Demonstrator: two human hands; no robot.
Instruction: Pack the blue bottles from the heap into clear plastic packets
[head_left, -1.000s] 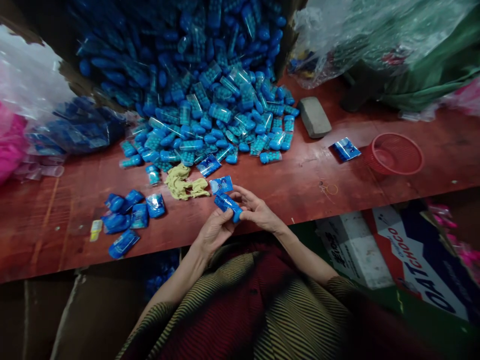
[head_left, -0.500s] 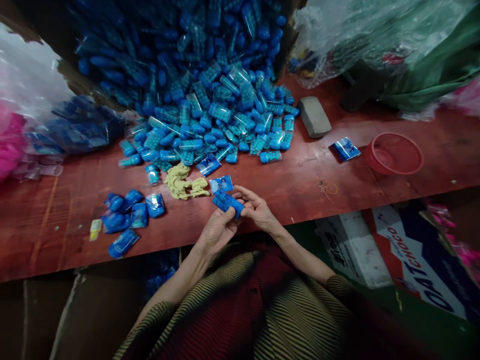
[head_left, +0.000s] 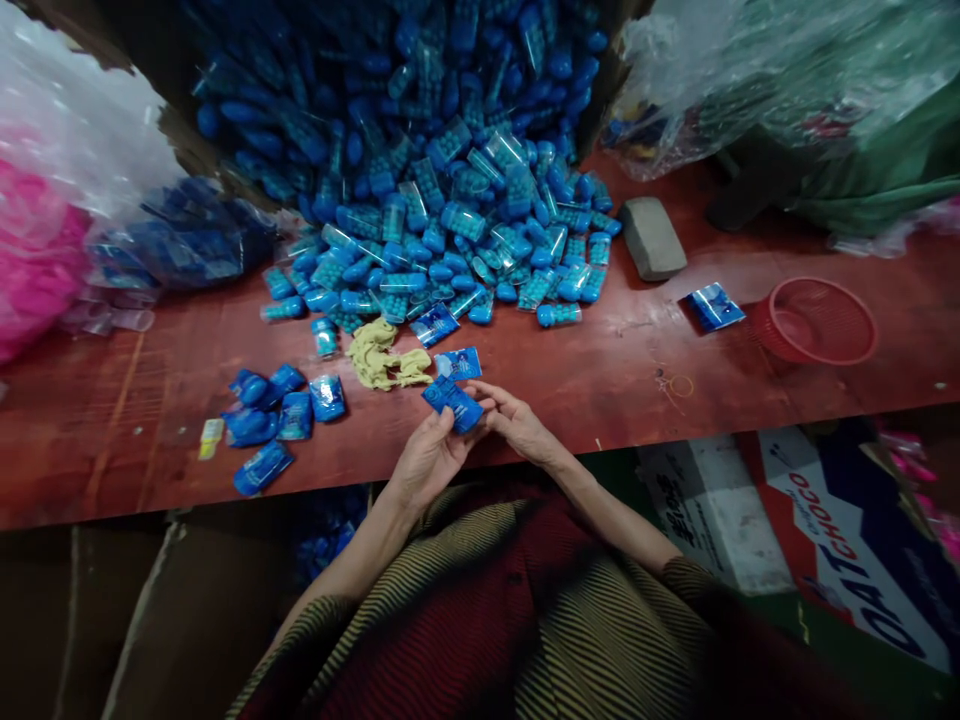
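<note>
My left hand [head_left: 429, 458] and my right hand [head_left: 517, 424] meet at the front edge of a red wooden table [head_left: 615, 370]. Both pinch a small blue packet [head_left: 452, 403] held between them. A second blue packet [head_left: 458, 363] lies on the table just beyond it. Beside that lies a crumpled yellow cloth [head_left: 382, 359]. A big heap of blue capsule-shaped containers [head_left: 450, 220] spills from a box toward my hands. A small cluster of wrapped blue packets [head_left: 281, 418] lies to the left of my left hand.
A grey block [head_left: 651, 238] and a red mesh basket [head_left: 816, 321] stand on the right, with one blue packet [head_left: 714, 306] between them. Plastic bags with pink [head_left: 37, 250] and blue [head_left: 180, 235] goods sit at left. Printed cartons [head_left: 840, 540] lie under the table's right side.
The packet has turned in my fingers from edge-on to flatter, and my hands have shifted slightly up. The view has drifted a little, moving the scene rightward.
</note>
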